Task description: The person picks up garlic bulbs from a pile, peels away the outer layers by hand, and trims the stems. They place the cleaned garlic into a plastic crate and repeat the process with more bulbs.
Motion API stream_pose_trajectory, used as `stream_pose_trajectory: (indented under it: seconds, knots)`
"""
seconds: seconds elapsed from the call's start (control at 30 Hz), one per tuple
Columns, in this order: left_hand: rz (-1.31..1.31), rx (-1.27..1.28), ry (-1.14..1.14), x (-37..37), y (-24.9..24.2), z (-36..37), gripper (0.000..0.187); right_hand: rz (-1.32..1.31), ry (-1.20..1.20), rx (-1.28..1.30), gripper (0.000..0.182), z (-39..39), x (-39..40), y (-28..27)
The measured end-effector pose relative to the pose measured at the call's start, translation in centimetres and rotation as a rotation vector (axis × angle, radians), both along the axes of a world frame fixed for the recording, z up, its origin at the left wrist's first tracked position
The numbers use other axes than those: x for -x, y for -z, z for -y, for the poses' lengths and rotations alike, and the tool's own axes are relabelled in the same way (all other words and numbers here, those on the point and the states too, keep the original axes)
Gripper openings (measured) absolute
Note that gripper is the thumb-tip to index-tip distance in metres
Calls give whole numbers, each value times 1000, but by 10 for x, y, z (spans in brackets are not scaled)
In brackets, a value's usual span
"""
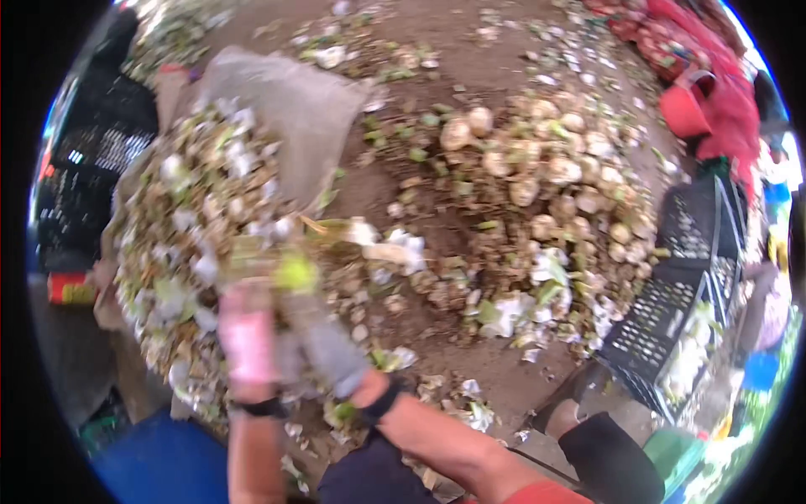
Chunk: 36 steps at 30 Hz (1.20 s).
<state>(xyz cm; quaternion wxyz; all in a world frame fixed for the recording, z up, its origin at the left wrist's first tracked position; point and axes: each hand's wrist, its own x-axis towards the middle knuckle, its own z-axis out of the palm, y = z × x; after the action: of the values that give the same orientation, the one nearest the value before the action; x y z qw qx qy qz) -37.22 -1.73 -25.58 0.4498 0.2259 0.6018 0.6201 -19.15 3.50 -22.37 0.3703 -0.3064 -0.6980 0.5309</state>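
My left hand (248, 332), in a pink glove, hovers over the lower right part of a heap of white and brown peelings (189, 210). Close beside it is my right hand (334, 343) in a grey glove. Motion smears the fingers of both. A yellow-green blur (295, 273) shows right at the fingertips of the two hands; I cannot tell what it is or which hand holds it. The heap lies on a pale sack cloth (290, 113), whose bare corner spreads behind it. To the right, onion-like bulbs (562, 170) lie piled on the dirt.
A black crate (651, 332) with pale bulbs in it stands at the right, near a person's dark-clothed knee (609, 458). Red mesh sacks (726, 105) and a red bucket (686, 109) are at the upper right. Black crates (92, 168) line the left side. Loose peelings litter the ground.
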Motion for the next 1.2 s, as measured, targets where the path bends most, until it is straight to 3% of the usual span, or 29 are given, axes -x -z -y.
stream_pose_trajectory:
  seconds: [0.03,0.07,0.13,0.17,0.2,0.23,0.27,0.3,0.33,0.37,0.4,0.47,0.53,0.6,0.67,0.7,0.73,0.77,0.8,0.83,0.87,0.9,0.93,1.03,1.07,1.1,1.13,1.17,1.2]
  knots:
    - [-919,280,50,8,-77,-18,42,-210,-123,258,47,-9,28,-11]
    - [-1272,340,-21,57,-89,-11,44,-594,-75,798,54,-29,24,-70]
    - [-1556,394,-242,115,-119,-18,48,-848,-89,1011,60,-46,7,-81]
    - [-1638,244,-299,103,-137,-29,49,-681,93,860,59,-53,-23,-78]
    - [-1535,222,-326,74,-148,-42,49,-515,264,713,58,-57,-68,-70]
    - [-1344,166,-278,44,-143,-55,49,-424,466,905,54,-64,-113,-55]
    - [-1148,109,-228,12,-128,-69,50,127,719,223,48,-65,-161,-39]
    - [-1017,80,-100,-22,-106,-83,51,-60,910,531,44,-60,-207,-41]
    - [-881,48,33,-53,-77,-95,53,-131,993,440,45,-55,-272,-1]
    - [-852,181,96,-78,-42,-102,59,275,1180,257,45,-53,-336,18]
    - [-825,321,161,-100,-8,-105,66,434,1305,152,48,-53,-381,25]
    - [-1190,427,279,-129,47,-118,66,823,1331,119,49,-54,-476,45]
    - [-1260,865,293,-175,43,-142,70,985,1406,334,58,-61,-533,70]
    - [-1274,860,265,-211,65,-153,80,696,1489,567,64,-83,-529,92]
    - [-1215,846,420,-251,46,-161,80,737,1445,399,66,-106,-470,97]
    - [-503,211,141,-255,126,-148,77,706,1357,268,67,-112,-432,98]
    - [-929,494,400,-289,48,-154,72,672,1265,138,68,-120,-378,80]
    - [-1136,428,497,-308,50,-151,71,216,1078,709,63,-114,-333,48]
    - [-1094,297,493,-325,57,-141,72,395,1095,538,55,-104,-296,56]
    - [-1000,208,546,-337,66,-132,70,275,951,637,56,-98,-263,27]
    - [-905,31,522,-343,73,-120,63,220,1062,624,55,-79,-239,66]
    - [-326,169,445,-337,59,-118,64,-273,1134,790,51,-75,-216,56]
    - [249,280,354,-327,45,-121,68,-301,1089,1019,45,-80,-206,17]
    - [241,120,196,-263,-6,-129,57,-503,676,1036,50,-83,-162,-19]
    - [521,197,170,-203,15,-123,42,-626,503,899,51,-79,-133,-5]
    - [796,-42,240,-140,16,-110,47,-651,241,966,59,-91,-116,-39]
    - [254,-174,389,-95,-12,-101,50,-195,199,552,66,-91,-83,-20]
    - [-584,155,365,-71,-64,-109,54,-798,-63,834,70,-100,-72,-64]
    - [-247,-128,94,20,-53,-99,53,-731,-208,657,70,-109,-52,-64]
